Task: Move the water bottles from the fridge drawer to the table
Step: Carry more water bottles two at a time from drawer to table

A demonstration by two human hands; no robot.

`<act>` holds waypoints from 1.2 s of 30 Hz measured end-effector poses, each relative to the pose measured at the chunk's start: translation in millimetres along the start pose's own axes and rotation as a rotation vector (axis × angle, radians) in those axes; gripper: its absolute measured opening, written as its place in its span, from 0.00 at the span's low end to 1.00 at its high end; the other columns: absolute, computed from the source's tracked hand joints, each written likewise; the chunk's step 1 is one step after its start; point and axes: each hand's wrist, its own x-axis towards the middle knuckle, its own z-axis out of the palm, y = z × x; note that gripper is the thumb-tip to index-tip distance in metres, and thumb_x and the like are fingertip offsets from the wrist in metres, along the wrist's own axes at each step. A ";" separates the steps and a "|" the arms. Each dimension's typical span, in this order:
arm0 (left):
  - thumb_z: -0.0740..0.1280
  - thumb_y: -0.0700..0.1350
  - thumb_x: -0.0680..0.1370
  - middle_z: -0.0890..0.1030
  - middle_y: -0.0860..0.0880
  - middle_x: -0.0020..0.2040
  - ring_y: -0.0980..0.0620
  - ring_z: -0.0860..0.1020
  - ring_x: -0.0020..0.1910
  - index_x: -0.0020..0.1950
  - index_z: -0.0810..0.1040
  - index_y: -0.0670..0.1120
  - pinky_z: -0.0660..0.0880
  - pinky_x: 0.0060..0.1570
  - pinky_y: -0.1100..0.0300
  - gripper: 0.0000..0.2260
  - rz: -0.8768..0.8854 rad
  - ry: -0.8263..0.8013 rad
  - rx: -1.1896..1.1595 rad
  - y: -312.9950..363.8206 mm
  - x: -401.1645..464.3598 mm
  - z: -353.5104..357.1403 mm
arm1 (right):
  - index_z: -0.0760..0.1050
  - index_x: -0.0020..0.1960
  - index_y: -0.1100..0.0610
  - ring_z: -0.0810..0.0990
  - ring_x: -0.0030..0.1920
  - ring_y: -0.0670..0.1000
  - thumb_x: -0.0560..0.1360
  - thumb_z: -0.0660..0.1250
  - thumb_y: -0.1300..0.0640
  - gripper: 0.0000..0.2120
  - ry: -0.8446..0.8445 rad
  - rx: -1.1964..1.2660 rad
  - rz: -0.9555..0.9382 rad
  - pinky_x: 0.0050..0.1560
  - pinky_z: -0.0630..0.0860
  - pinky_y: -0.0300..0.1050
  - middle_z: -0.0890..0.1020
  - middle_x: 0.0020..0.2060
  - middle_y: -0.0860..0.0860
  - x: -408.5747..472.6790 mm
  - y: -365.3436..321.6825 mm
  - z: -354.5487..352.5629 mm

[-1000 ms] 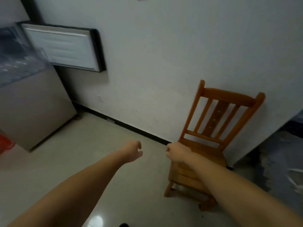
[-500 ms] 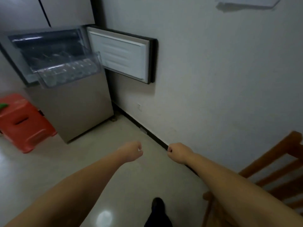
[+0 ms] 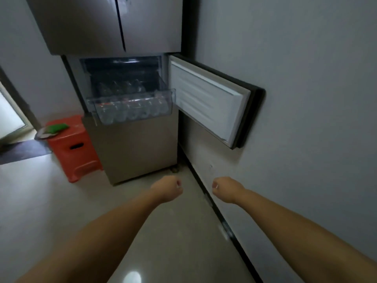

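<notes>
A home, likely a kitchen corner: a tall steel-grey multi-door fridge [image 3: 114, 25] stands against a plain white wall [image 3: 295, 58], an orange plastic stool [image 3: 73, 148] beside it on a glossy pale tiled floor [image 3: 30, 201].

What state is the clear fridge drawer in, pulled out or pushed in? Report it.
Pulled out. The clear drawer juts forward past the fridge front, beside the swung-open door, with water bottles lying in it.

Water bottles [image 3: 132, 111] in fridge drawer [image 3: 130, 117]; open door [image 3: 210, 101] right of drawer; stool [image 3: 71, 146] left of fridge [image 3: 134, 152].
</notes>
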 end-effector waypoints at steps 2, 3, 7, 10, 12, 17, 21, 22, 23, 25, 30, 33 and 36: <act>0.61 0.48 0.78 0.79 0.46 0.58 0.46 0.77 0.56 0.58 0.76 0.45 0.73 0.54 0.56 0.12 -0.037 0.018 -0.028 -12.7 19.7 -14.3 | 0.74 0.64 0.60 0.76 0.60 0.58 0.80 0.57 0.55 0.16 -0.024 -0.026 -0.046 0.60 0.74 0.49 0.76 0.62 0.58 32.0 -12.4 -14.3; 0.61 0.48 0.78 0.79 0.46 0.57 0.46 0.77 0.56 0.59 0.76 0.45 0.73 0.54 0.56 0.12 -0.049 0.035 -0.044 -21.0 28.9 -22.3 | 0.74 0.63 0.60 0.76 0.59 0.59 0.80 0.57 0.55 0.16 -0.029 -0.037 -0.069 0.58 0.74 0.49 0.77 0.61 0.58 48.3 -20.0 -19.5; 0.61 0.48 0.78 0.79 0.44 0.57 0.45 0.77 0.56 0.57 0.76 0.45 0.74 0.54 0.55 0.12 -0.113 0.071 -0.065 -60.8 70.5 -59.1 | 0.76 0.49 0.60 0.78 0.54 0.59 0.79 0.56 0.56 0.12 -0.048 -0.062 -0.166 0.46 0.71 0.46 0.79 0.47 0.57 119.7 -58.2 -39.0; 0.63 0.48 0.78 0.80 0.44 0.57 0.44 0.78 0.56 0.57 0.77 0.43 0.75 0.55 0.54 0.12 -0.136 0.095 -0.047 -100.1 115.5 -96.9 | 0.76 0.56 0.60 0.78 0.53 0.58 0.80 0.57 0.55 0.13 -0.014 -0.044 -0.235 0.48 0.72 0.48 0.79 0.54 0.57 178.0 -99.9 -63.8; 0.63 0.47 0.77 0.80 0.43 0.57 0.44 0.78 0.56 0.57 0.77 0.42 0.75 0.55 0.54 0.12 -0.124 0.111 -0.038 -118.7 144.7 -125.9 | 0.77 0.56 0.59 0.78 0.53 0.58 0.79 0.58 0.55 0.13 0.024 -0.026 -0.246 0.50 0.74 0.49 0.80 0.54 0.57 212.8 -123.9 -80.1; 0.62 0.46 0.79 0.80 0.43 0.57 0.44 0.77 0.56 0.58 0.76 0.41 0.74 0.57 0.53 0.12 -0.053 0.134 -0.020 -148.3 207.1 -208.9 | 0.76 0.56 0.57 0.78 0.52 0.57 0.80 0.57 0.54 0.12 0.065 0.035 -0.242 0.52 0.76 0.51 0.80 0.54 0.55 293.3 -172.1 -128.2; 0.62 0.44 0.79 0.80 0.43 0.57 0.45 0.78 0.55 0.59 0.77 0.43 0.75 0.57 0.52 0.11 -0.003 0.222 -0.028 -163.4 253.1 -254.8 | 0.78 0.54 0.59 0.80 0.51 0.57 0.80 0.58 0.54 0.13 0.134 0.099 -0.255 0.51 0.76 0.50 0.81 0.51 0.56 339.2 -198.0 -157.4; 0.62 0.45 0.79 0.80 0.43 0.56 0.45 0.78 0.55 0.59 0.77 0.44 0.75 0.57 0.52 0.11 0.001 0.235 -0.033 -166.5 265.6 -263.9 | 0.78 0.51 0.60 0.80 0.49 0.57 0.80 0.58 0.55 0.12 0.170 0.116 -0.256 0.48 0.76 0.49 0.82 0.49 0.57 351.7 -202.7 -163.8; 0.62 0.45 0.79 0.81 0.44 0.56 0.46 0.79 0.54 0.59 0.77 0.44 0.76 0.57 0.51 0.11 0.010 0.242 -0.032 -168.9 275.7 -270.4 | 0.78 0.47 0.59 0.80 0.47 0.57 0.79 0.58 0.55 0.12 0.208 0.125 -0.263 0.44 0.75 0.47 0.82 0.46 0.57 362.0 -206.0 -169.0; 0.62 0.46 0.79 0.81 0.45 0.54 0.47 0.79 0.52 0.57 0.78 0.45 0.77 0.56 0.50 0.10 0.026 0.262 -0.024 -172.8 295.6 -282.9 | 0.76 0.42 0.57 0.79 0.43 0.56 0.79 0.59 0.56 0.11 0.289 0.140 -0.295 0.39 0.70 0.44 0.81 0.41 0.55 380.0 -213.4 -181.8; 0.62 0.47 0.78 0.81 0.47 0.52 0.48 0.79 0.50 0.54 0.78 0.48 0.78 0.54 0.49 0.08 -0.024 0.377 -0.037 -187.5 357.7 -314.3 | 0.78 0.54 0.55 0.80 0.44 0.54 0.80 0.59 0.54 0.11 0.438 0.204 -0.398 0.44 0.76 0.46 0.82 0.45 0.53 446.4 -235.2 -217.9; 0.62 0.46 0.78 0.81 0.47 0.51 0.48 0.79 0.48 0.54 0.78 0.47 0.78 0.52 0.51 0.09 -0.088 0.406 -0.053 -197.9 398.1 -335.9 | 0.77 0.57 0.53 0.81 0.46 0.54 0.80 0.58 0.53 0.12 0.452 0.222 -0.458 0.45 0.77 0.46 0.82 0.48 0.53 496.2 -246.5 -242.5; 0.62 0.46 0.78 0.81 0.46 0.50 0.49 0.79 0.45 0.55 0.78 0.46 0.77 0.48 0.54 0.09 -0.186 0.360 -0.085 -209.7 433.0 -352.4 | 0.77 0.57 0.54 0.81 0.47 0.54 0.80 0.58 0.55 0.12 0.362 0.211 -0.474 0.44 0.75 0.44 0.83 0.49 0.53 544.0 -251.9 -262.8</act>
